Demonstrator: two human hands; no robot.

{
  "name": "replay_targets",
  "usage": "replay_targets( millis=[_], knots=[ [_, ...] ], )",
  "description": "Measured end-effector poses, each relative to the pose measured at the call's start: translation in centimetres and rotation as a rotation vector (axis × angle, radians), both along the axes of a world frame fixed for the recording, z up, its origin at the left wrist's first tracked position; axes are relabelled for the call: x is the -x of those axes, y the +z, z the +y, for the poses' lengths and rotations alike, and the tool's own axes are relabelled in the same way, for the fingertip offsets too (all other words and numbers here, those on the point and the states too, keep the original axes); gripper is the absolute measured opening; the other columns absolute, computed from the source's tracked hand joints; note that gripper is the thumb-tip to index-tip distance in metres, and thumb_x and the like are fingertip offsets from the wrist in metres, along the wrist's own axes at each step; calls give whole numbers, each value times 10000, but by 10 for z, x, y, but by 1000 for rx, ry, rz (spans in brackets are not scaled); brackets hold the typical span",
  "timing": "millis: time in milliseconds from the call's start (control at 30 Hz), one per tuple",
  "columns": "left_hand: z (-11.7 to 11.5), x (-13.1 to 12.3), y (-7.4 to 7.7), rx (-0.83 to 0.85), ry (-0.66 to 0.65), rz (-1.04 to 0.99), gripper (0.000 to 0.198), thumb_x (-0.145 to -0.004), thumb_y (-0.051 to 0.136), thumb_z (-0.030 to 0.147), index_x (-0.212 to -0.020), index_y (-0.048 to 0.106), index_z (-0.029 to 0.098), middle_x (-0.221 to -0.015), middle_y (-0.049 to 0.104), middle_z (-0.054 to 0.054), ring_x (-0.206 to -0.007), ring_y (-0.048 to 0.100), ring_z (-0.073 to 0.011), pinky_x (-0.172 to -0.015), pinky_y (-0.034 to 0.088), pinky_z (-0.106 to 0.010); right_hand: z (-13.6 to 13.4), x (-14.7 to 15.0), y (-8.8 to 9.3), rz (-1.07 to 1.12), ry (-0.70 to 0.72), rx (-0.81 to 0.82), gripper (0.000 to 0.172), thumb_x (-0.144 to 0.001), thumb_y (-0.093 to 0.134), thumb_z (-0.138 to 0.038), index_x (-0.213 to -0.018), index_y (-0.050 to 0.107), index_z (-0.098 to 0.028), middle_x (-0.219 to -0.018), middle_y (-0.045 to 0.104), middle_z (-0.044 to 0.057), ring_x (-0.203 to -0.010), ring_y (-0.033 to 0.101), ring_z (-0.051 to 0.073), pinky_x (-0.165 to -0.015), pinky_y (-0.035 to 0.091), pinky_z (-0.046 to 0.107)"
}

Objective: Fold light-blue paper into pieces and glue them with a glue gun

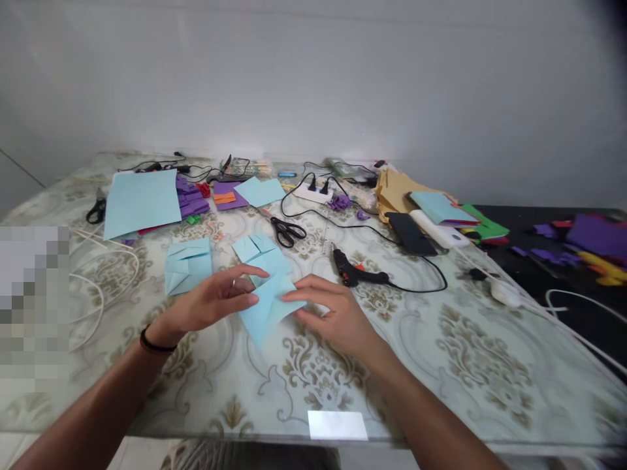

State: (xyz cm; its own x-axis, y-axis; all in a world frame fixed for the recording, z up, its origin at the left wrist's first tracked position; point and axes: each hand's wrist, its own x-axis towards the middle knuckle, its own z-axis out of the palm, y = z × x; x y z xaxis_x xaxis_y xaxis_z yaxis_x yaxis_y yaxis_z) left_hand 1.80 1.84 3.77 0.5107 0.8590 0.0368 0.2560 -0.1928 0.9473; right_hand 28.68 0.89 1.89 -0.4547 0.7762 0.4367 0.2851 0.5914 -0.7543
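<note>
A folded piece of light blue paper [267, 307] is between my two hands, tilted, with a point toward me. My left hand [215, 300] has its thumb on the paper's left side and its index finger at the upper edge. My right hand [336, 313] pinches the paper's right corner between thumb and fingers. Just behind lies another folded light blue paper [262, 251], partly covered by the held one. A third folded blue paper [186, 264] rests flat to the left of my left hand.
Black-handled scissors [288, 232] and a black glue gun [357, 271] lie beyond my hands. Farther back are a white power strip [313, 191], a blue sheet [142, 203] and a dark phone [410, 234]. Cords cross the table, and a white card [337, 425] lies at the front edge.
</note>
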Motion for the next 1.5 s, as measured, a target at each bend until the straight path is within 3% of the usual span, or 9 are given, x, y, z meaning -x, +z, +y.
replay_targets(
  millis=[100,200,400,767,900,1033,1133,1333,1500],
  knots=[
    [0,5,4,-83,-121,17,313,-900,762,401,-1151,755,214,-996,741,-61,-888,644,-194,-814,495,-293,2,-1,2,55,-92,38,271,-856,678,-82,-1020,813,-251,-1013,735,46,-910,705,188,-839,578,318],
    [-1,6,8,-229,-189,93,363,-801,864,388,-1110,771,221,-957,760,-53,-868,668,-202,-814,497,-298,5,-2,3,115,-93,106,198,-869,713,-144,-998,821,-248,-992,745,51,-898,706,190,-831,574,318],
    [-9,-2,5,-445,-72,144,209,-934,731,283,-1134,763,229,-953,786,-55,-804,699,-178,-758,518,-280,10,-5,2,200,2,211,130,-879,768,-268,-994,820,-237,-987,739,68,-889,696,185,-791,568,302],
    [-14,-1,6,-440,123,0,212,-907,749,419,-1040,855,292,-944,837,-74,-866,765,-245,-741,601,-311,14,-8,-10,346,73,396,247,-794,864,-443,-988,855,-292,-1067,756,92,-930,693,199,-712,586,288],
    [-16,-1,2,-456,152,14,183,-891,769,355,-1040,854,290,-998,835,-81,-960,769,-265,-834,610,-334,12,-7,-7,367,47,368,240,-787,864,-464,-957,859,-294,-1014,765,81,-863,700,191,-680,589,292],
    [-18,-5,-1,-467,132,155,352,-803,842,349,-1153,815,318,-1178,796,-79,-1135,721,-303,-963,590,-390,9,-6,-5,317,14,291,211,-829,836,-434,-977,857,-286,-1000,768,80,-863,709,194,-704,598,298],
    [-19,-7,-2,-492,80,159,333,-844,805,393,-1171,809,328,-1252,765,-87,-1204,687,-313,-950,594,-376,7,-5,-5,271,-2,240,203,-837,831,-419,-996,853,-294,-1021,773,76,-893,716,198,-729,599,299],
    [-19,-11,-9,-526,165,52,236,-902,768,323,-1130,823,344,-1159,791,-76,-1083,717,-275,-935,567,-380,5,-3,-4,249,-6,180,192,-823,851,-360,-1004,850,-298,-1004,793,64,-895,735,198,-806,603,319],
    [-19,-18,-7,-380,280,-83,79,-881,796,313,-903,865,281,-988,818,-52,-1002,728,-265,-981,538,-417,4,-3,-1,286,-23,187,179,-844,832,-310,-1023,844,-297,-996,803,65,-911,743,209,-783,614,323]
  ],
)
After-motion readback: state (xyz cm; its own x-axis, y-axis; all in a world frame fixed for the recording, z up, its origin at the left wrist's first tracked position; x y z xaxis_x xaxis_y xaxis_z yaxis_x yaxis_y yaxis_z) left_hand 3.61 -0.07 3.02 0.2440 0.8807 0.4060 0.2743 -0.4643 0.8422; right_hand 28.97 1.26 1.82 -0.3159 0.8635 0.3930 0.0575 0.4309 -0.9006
